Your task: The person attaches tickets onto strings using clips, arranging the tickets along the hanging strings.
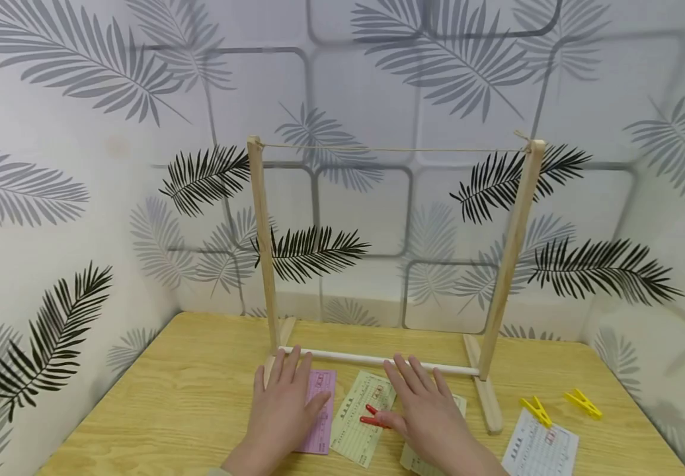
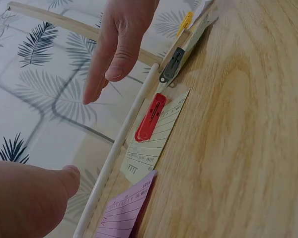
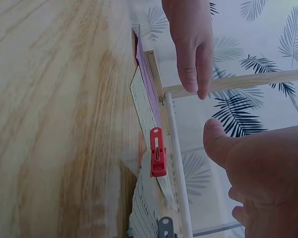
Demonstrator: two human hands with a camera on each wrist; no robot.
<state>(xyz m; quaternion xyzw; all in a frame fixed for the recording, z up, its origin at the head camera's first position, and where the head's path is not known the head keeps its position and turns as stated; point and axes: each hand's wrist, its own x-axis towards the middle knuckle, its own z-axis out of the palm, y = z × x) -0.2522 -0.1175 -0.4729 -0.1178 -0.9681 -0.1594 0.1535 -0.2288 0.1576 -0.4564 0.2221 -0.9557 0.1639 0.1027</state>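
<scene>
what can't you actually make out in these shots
- Print on the pink slip and the green slip: too small in the head view, edge-on in both wrist views.
- The slip under the right hand: mostly covered by that hand in the head view.
- The grey clip: hidden behind the right hand in the head view, cut off by the bottom edge in the right wrist view.
- The white slip: cut off by the bottom edge.

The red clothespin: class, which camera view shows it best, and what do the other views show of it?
The left wrist view shows the red clothespin best: its whole length lies unobstructed on the pale green slip. The right wrist view shows it whole too, but smaller and at a steep angle. In the head view the right hand partly hides it.
</scene>
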